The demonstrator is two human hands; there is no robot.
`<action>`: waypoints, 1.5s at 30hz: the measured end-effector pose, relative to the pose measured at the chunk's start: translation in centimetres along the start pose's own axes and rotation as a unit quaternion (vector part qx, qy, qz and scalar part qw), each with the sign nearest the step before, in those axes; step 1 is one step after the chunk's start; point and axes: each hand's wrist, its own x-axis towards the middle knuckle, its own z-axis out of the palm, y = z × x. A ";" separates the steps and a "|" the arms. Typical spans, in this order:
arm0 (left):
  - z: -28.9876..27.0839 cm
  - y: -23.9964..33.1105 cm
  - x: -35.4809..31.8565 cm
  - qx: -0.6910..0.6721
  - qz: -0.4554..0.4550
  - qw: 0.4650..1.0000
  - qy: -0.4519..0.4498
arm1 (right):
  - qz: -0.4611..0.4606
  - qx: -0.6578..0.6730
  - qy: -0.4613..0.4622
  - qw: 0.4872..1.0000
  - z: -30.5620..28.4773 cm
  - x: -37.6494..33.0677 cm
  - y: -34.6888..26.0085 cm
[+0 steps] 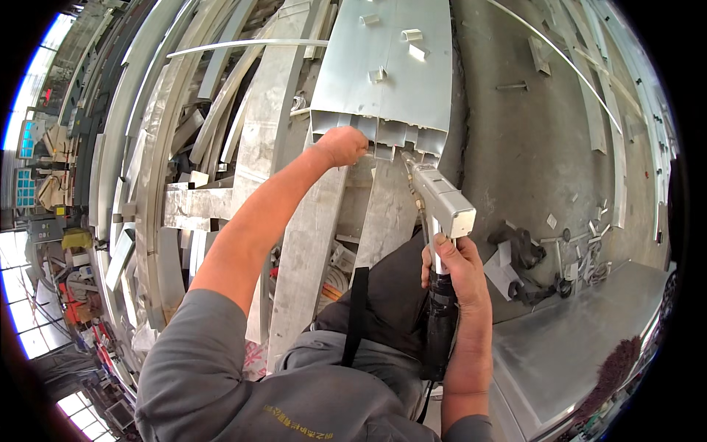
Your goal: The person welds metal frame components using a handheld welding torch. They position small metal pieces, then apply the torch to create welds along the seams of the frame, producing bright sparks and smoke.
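Note:
A wide silver aluminium profile (361, 55) points toward me, its near end showing hollow chambers and inner ribs. At the left part of this end is my left hand (342, 146), fingers curled together by the edge; anything in them is hidden. My right hand (464, 274) is wrapped round the handle of a welding gun (444, 197) with a boxy grey-white head. The gun's thin nozzle (407, 158) points away from me at the ribs right of my left hand; whether it touches them I cannot tell. A black-wrapped cable (440, 317) runs down from the handle.
Several small cut aluminium pieces (418, 51) stand on the profile. Long metal beams (309, 250) lie beneath it and to the left. On the right, scraps and a dark cloth (524, 247) lie on the floor, with a shiny metal sheet (567, 346) nearer me.

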 end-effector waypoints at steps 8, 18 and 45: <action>-0.6 0.3 0.5 0.022 -0.001 0.999 -0.028 | -0.020 -0.083 -0.040 0.996 0.3 -0.2 1.0; -0.8 0.6 -0.1 0.036 0.009 0.999 -0.032 | -0.015 -0.158 -0.071 0.985 2.0 0.8 3.6; -0.6 0.3 -0.3 0.042 0.063 0.997 0.000 | -0.064 -0.268 -0.041 0.960 3.9 1.6 5.2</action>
